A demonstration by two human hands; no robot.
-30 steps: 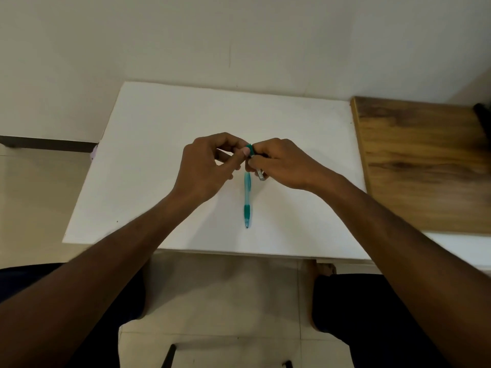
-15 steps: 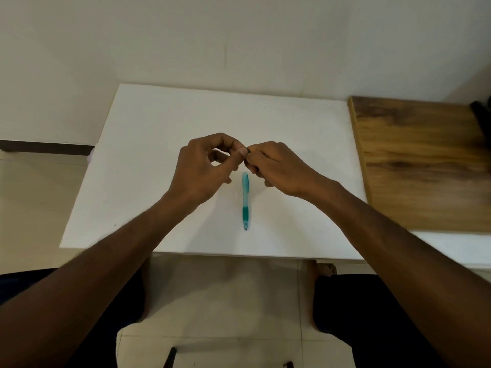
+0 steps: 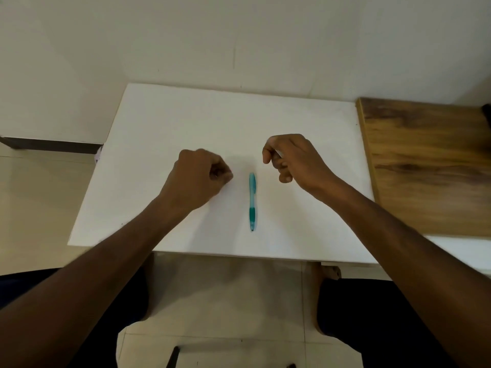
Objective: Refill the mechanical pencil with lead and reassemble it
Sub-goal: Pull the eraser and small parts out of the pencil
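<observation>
Pencil point(image 3: 252, 201) on table, curled hands flanking

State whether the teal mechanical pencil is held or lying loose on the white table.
Lying loose. The pencil rests flat on the table between the left hand and right hand, touched by neither.

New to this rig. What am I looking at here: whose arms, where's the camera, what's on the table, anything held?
There is no machine: a person works with two bare hands. The single picture comes from a wide-angle camera worn on the head, looking forward and down. The left hand and right hand hover apart over a white table, both with curled fingers. Something pale seems pinched in the right hand, but it is too small to identify; the left hand's contents cannot be told. A teal mechanical pencil lies between the hands on the table, touched by neither. A wooden surface adjoins on the right.
</observation>
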